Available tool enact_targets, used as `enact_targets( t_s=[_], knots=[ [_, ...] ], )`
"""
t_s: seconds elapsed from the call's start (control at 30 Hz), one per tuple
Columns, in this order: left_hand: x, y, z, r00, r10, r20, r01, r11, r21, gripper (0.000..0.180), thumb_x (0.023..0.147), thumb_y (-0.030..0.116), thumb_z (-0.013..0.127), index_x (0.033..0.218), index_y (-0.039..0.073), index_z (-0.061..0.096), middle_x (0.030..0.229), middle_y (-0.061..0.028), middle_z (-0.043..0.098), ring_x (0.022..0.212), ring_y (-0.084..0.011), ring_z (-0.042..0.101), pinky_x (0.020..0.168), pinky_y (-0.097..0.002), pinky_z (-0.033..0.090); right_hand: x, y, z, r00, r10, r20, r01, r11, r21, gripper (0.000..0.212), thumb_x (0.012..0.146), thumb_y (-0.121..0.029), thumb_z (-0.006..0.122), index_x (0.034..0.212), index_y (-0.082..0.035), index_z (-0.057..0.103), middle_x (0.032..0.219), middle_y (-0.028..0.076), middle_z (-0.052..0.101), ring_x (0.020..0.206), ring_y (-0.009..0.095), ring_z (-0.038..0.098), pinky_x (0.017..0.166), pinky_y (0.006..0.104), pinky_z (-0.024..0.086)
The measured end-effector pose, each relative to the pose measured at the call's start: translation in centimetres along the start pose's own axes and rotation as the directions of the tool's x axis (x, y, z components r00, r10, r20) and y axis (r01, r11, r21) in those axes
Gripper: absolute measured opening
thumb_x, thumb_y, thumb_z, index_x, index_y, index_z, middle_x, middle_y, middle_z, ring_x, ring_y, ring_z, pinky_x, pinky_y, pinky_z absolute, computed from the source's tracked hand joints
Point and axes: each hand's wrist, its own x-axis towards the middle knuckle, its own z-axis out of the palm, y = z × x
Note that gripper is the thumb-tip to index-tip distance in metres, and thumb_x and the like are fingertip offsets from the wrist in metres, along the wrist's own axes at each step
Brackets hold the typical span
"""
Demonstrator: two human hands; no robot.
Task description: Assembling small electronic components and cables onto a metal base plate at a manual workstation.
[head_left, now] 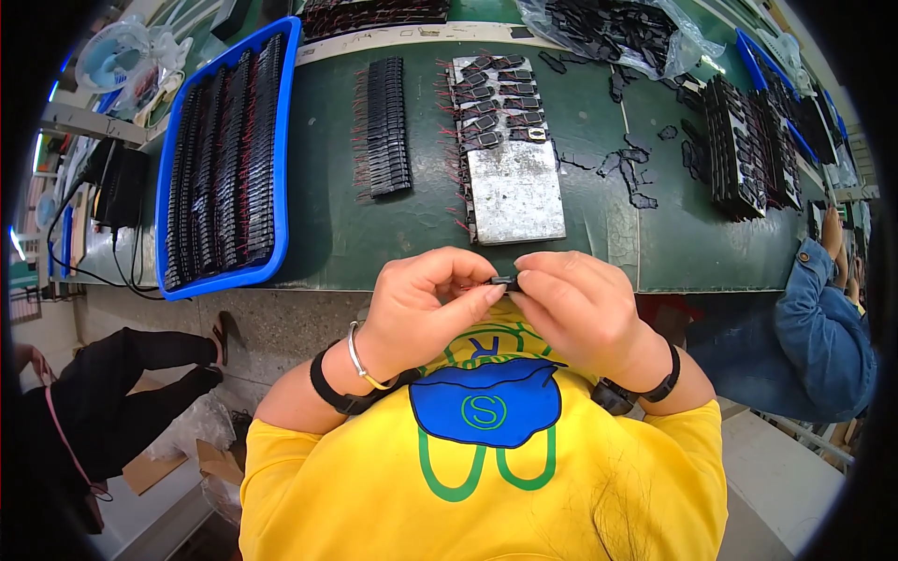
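My left hand (426, 304) and my right hand (582, 301) meet at the table's near edge, thumbs and fingers pinched on one small black part with red wires (503, 282). Its exact kind is hard to make out, since fingertips cover most of it. Just beyond lies a worn grey metal plate (514, 192), carrying rows of small black parts (526, 103) on its far half, with red wires sticking out along its left side. To the left of the plate, a neat column of similar black wired parts (385, 131) rests on the green table (323, 201).
A blue tray (281, 206) packed with rows of black wired parts stands at left. A clear plastic bag (687, 58) of black pieces lies far right, with loose black pieces (636, 168) scattered nearer. Stacked loaded plates (739, 159) stand at right. Other people sit on both sides.
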Motion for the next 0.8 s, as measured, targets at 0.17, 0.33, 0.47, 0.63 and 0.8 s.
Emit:
enact_targets(
  t_s=[0.17, 0.33, 0.47, 0.63, 0.8],
  knots=[
    [-0.3, 0.0, -0.5, 0.997, 0.071, 0.020, -0.070, 0.997, -0.041, 0.014, 0.083, -0.006, 0.063, 0.097, -0.004, 0.061, 0.087, -0.0077, 0.065, 0.075, -0.0140, 0.067, 0.066, -0.0226, 0.055, -0.6, 1.0, -0.7, 0.895, 0.382, 0.230, -0.446, 0.754, 0.482, 0.027, 0.070, -0.004, 0.075, 0.094, 0.001, 0.064, 0.087, 0.013, 0.066, 0.071, 0.024, 0.065, 0.062, 0.0285, 0.052],
    [-0.1, -0.2, -0.6, 0.983, 0.177, 0.058, -0.177, 0.984, -0.011, 0.014, 0.083, -0.006, 0.063, 0.097, -0.005, 0.060, 0.089, -0.0089, 0.065, 0.075, -0.0141, 0.067, 0.065, -0.0230, 0.055, -0.9, 1.2, -0.5, 0.871, 0.374, 0.318, -0.490, 0.676, 0.550, 0.025, 0.073, -0.006, 0.075, 0.095, 0.000, 0.065, 0.082, 0.012, 0.066, 0.070, 0.022, 0.065, 0.061, 0.0274, 0.050],
    [0.4, 0.1, -0.6, 0.952, 0.285, 0.112, -0.299, 0.945, 0.135, 0.011, 0.084, -0.005, 0.063, 0.095, -0.005, 0.060, 0.090, -0.0091, 0.064, 0.075, -0.0143, 0.067, 0.065, -0.0230, 0.054, -1.3, 1.7, 0.2, 0.956, 0.252, 0.148, -0.292, 0.801, 0.523, 0.021, 0.073, -0.006, 0.075, 0.091, 0.000, 0.065, 0.077, 0.011, 0.065, 0.067, 0.023, 0.064, 0.058, 0.0284, 0.050],
    [0.7, -0.2, -0.4, 0.942, 0.305, 0.142, -0.331, 0.918, 0.221, 0.015, 0.084, -0.003, 0.064, 0.097, -0.004, 0.058, 0.089, -0.0095, 0.064, 0.075, -0.0136, 0.066, 0.065, -0.0222, 0.053, -1.2, 2.1, 0.9, 0.991, 0.130, -0.011, -0.115, 0.910, 0.399, 0.016, 0.077, -0.007, 0.071, 0.088, -0.001, 0.061, 0.071, 0.011, 0.062, 0.059, 0.023, 0.060, 0.053, 0.0305, 0.046],
    [1.2, -1.2, 0.4, 0.995, 0.092, 0.050, -0.082, 0.982, -0.169, 0.020, 0.083, -0.002, 0.064, 0.102, -0.003, 0.057, 0.091, -0.0097, 0.064, 0.076, -0.0118, 0.065, 0.066, -0.0218, 0.052, -1.3, 2.1, 1.5, 0.984, 0.173, -0.046, -0.146, 0.925, 0.352, 0.014, 0.080, -0.007, 0.067, 0.088, -0.002, 0.057, 0.068, 0.011, 0.059, 0.055, 0.023, 0.056, 0.049, 0.0314, 0.043]
  ],
)
